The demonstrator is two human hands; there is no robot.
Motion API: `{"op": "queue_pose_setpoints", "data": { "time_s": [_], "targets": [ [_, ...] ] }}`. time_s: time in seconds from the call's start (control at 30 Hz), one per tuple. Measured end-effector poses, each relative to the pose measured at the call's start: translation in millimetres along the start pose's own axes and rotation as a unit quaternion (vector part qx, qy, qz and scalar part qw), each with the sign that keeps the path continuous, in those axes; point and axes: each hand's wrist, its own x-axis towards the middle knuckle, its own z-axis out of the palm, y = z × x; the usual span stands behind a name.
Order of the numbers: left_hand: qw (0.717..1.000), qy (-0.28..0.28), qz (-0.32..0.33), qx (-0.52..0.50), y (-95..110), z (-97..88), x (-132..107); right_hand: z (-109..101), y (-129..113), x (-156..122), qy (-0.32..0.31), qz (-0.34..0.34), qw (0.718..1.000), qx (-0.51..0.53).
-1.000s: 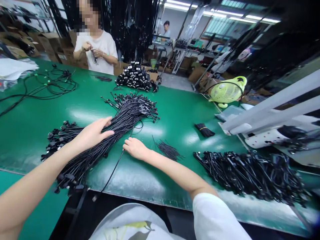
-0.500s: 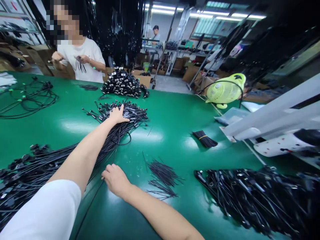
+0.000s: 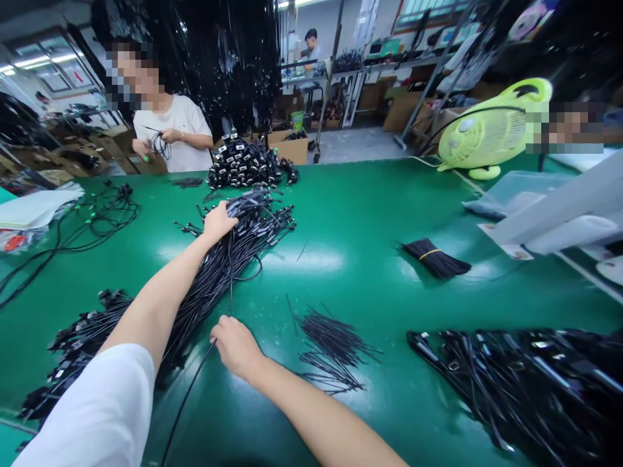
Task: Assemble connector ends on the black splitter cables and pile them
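Observation:
My left hand (image 3: 219,222) is closed at the far end of a long bundle of black cables (image 3: 207,292), where a clump of cable ends (image 3: 250,202) is raised beside the thumb. Part of its fingers is hidden behind the clump. Nearer to me, my right hand (image 3: 238,345) pinches one single black cable (image 3: 187,388), which runs up towards the clump and down past the table's near edge. Black connectors (image 3: 80,340) fan out at the bundle's left end, partly covered by my left arm.
Thin black ties (image 3: 333,340) lie loose right of my right hand; a banded bunch of ties (image 3: 435,257) is beyond. Coiled cables (image 3: 243,162) are piled at the far edge, more cables (image 3: 525,383) at right. A green fan (image 3: 491,133) stands back right. A co-worker (image 3: 172,126) holds a cable opposite.
My left hand has gone from lying spread on the bundle to closing on cable ends, which are now raised. The right hand keeps its cable. The view has turned slightly left.

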Motion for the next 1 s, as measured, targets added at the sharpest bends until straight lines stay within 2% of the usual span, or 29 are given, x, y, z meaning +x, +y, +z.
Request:
{"op": "queue_pose_setpoints", "data": {
  "time_s": [0.17,0.3,0.4,0.5,0.57,0.63,0.7,0.77,0.8,0.9,0.93,1.0],
  "targets": [
    [0.997,0.001,-0.059,-0.048,-26,-2.5,19,-1,-1,-1,0.024,0.003,1.0,-0.014],
    [0.994,-0.026,-0.068,-0.075,-35,2.5,25,-1,-3,-3,0.036,-0.031,0.998,-0.051],
    [0.994,-0.039,-0.065,-0.082,-33,9.6,22,-3,-5,-4,0.069,-0.066,0.994,-0.061],
    [0.996,-0.034,-0.053,-0.069,-25,15.3,16,-4,-9,-6,0.134,-0.132,0.981,-0.051],
    [0.997,-0.031,-0.04,-0.056,-18,12.8,11,-5,-11,-9,0.179,-0.195,0.963,-0.046],
    [0.998,-0.029,-0.02,-0.047,-13,0.8,-4,-6,-13,-12,0.22,-0.247,0.943,-0.04],
    [0.998,-0.017,0.011,-0.067,-9,-21.3,-36,-8,-11,-14,0.247,-0.266,0.931,-0.037],
    [0.984,-0.003,0.051,-0.169,-8,-48.9,-91,-11,-9,-15,0.25,-0.266,0.93,-0.043],
    [0.97,-0.054,0.055,-0.232,-10,-62.4,-127,-12,-8,-14,0.244,-0.261,0.933,-0.049],
    [0.898,-0.283,0.017,-0.338,-19,-91.4,-244,-16,-10,-13,0.22,-0.237,0.944,-0.067],
    [0.874,-0.332,0.001,-0.354,-23,-96.0,-281,-18,-13,-13,0.209,-0.235,0.947,-0.07],
    [0.824,-0.38,-0.049,-0.417,-32,-98.8,-339,-22,-18,-11,0.182,-0.239,0.951,-0.076]
  ]
}}
